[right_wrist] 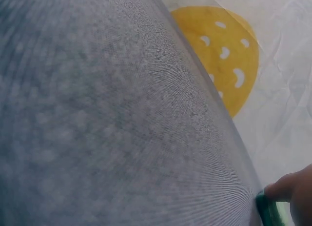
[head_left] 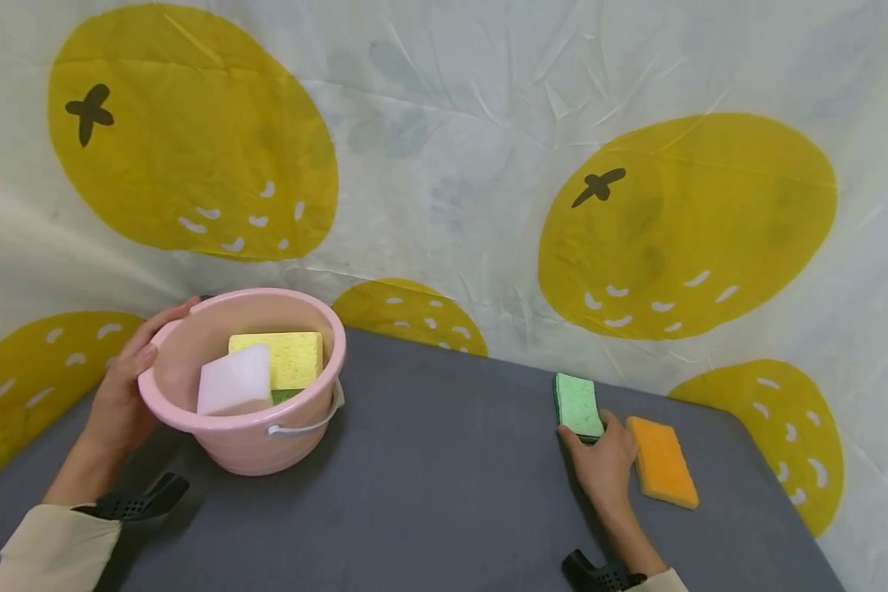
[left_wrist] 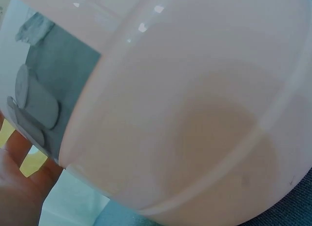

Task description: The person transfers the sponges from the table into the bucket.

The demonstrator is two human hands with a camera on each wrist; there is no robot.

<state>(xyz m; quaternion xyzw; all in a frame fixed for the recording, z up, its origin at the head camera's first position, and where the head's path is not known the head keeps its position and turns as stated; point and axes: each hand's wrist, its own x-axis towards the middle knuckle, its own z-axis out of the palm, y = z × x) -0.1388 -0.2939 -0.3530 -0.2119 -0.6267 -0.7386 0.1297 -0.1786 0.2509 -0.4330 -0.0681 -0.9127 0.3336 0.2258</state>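
On the left of the head view my left hand (head_left: 121, 399) holds a pink bucket (head_left: 266, 448) by its side, thumb over the rim. The bucket's wall (left_wrist: 185, 113) fills most of the left wrist view. Inside it lie a white sponge (head_left: 235, 382) and a yellow sponge (head_left: 296, 355) with a green layer. My right hand (head_left: 607, 464) pinches the near end of a light green sponge (head_left: 577, 404) with a dark green underside, between thumb and fingers. The same green sponge (right_wrist: 265, 209) shows at the lower right corner of the right wrist view.
An orange sponge (head_left: 662, 462) lies flat on the grey table (head_left: 444, 493), just right of my right hand. The bucket's white handle (head_left: 307, 427) hangs down its front. Behind the table's far edge hangs a pale cloth (head_left: 444, 164) printed with large yellow fruit.
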